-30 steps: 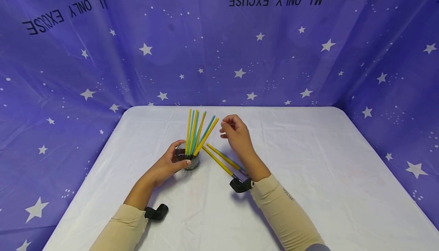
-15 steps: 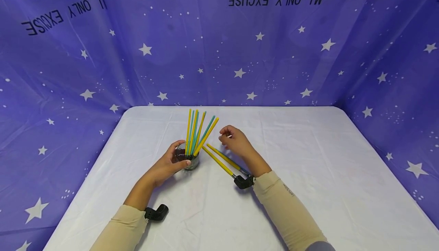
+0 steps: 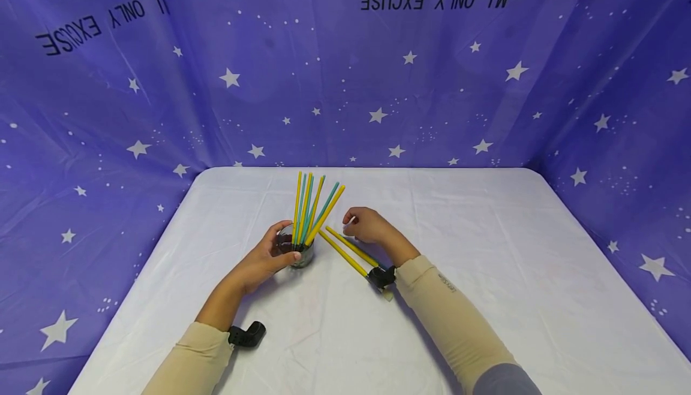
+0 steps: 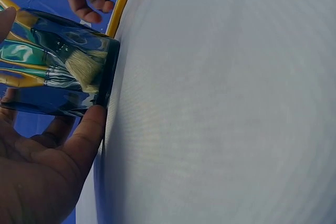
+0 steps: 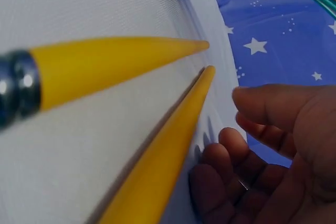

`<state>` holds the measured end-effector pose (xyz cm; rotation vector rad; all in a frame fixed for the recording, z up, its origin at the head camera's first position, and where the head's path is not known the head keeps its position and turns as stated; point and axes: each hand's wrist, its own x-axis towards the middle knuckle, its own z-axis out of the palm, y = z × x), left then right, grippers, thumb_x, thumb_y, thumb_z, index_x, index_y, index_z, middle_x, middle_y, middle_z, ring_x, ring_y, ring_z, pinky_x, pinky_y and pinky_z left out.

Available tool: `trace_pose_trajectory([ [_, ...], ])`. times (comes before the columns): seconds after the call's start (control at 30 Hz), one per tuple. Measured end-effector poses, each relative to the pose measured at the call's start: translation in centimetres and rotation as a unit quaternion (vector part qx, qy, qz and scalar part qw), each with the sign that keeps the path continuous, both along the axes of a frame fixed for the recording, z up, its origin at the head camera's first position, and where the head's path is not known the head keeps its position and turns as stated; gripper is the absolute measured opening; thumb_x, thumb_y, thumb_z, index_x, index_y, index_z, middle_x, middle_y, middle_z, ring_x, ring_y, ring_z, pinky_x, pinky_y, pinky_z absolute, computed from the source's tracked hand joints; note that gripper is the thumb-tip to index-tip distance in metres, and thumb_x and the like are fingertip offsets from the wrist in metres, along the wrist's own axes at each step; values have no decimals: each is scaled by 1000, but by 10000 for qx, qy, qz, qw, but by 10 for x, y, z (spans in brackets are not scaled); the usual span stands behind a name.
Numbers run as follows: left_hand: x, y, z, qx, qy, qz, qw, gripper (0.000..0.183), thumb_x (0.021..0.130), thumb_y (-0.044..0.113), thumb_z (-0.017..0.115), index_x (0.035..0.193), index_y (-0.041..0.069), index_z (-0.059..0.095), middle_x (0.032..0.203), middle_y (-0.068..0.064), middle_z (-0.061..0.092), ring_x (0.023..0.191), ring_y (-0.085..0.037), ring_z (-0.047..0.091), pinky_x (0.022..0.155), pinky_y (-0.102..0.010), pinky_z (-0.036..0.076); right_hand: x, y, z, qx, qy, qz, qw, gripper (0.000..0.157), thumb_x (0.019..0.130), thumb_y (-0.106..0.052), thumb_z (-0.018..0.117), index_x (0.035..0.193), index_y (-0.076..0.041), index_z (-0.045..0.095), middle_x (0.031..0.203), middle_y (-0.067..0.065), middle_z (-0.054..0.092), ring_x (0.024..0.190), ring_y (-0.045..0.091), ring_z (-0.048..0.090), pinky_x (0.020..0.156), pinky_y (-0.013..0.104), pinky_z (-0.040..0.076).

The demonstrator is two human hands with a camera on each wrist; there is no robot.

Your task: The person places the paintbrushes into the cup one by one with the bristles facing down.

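Note:
My left hand (image 3: 261,263) grips a clear glass (image 3: 306,258) on the table, thumb on the near side and fingers round the far side. Several paintbrushes (image 3: 310,209) with yellow and teal handles lean in it. Through the glass in the left wrist view, pale bristles (image 4: 84,69) show at the bottom. My right hand (image 3: 369,225) hovers with loosely bent fingers, holding nothing, beside the handle ends of two yellow paintbrushes on the table: a nearer one (image 3: 344,253) and a farther one (image 3: 353,247). The right wrist camera partly hides their bristle ends.
A white cloth covers the table (image 3: 518,275). Purple star-printed curtains (image 3: 345,83) stand behind it and along both sides. A black camera (image 3: 247,335) is strapped to the left wrist and another (image 3: 382,277) to the right wrist.
My right hand has come down and nearer to me, from beside the tops of the brushes in the glass to the loose brushes. The left hand and glass have stayed put.

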<state>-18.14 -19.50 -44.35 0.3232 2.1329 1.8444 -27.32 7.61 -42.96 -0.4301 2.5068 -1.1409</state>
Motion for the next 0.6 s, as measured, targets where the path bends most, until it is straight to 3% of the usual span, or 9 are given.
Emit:
trace_pose_trajectory([
  [0.4, 2, 1, 4, -101, -21, 67, 9999, 82, 93, 13, 68, 156, 15, 15, 147, -25, 38, 130, -38, 43, 96, -34, 43, -3, -4, 2, 655, 148, 423, 9968, 11, 89, -6, 68, 100, -8, 66, 84, 3, 61, 69, 15, 51, 62, 26, 42],
  [0.6, 2, 2, 3, -91, -46, 63, 9999, 81, 93, 13, 69, 155, 17, 17, 147, -25, 39, 129, -37, 44, 95, -32, 44, -3, -3, -1, 692, 84, 394, 9968, 12, 88, -4, 68, 98, -9, 67, 79, 3, 59, 68, 15, 50, 62, 26, 41],
])
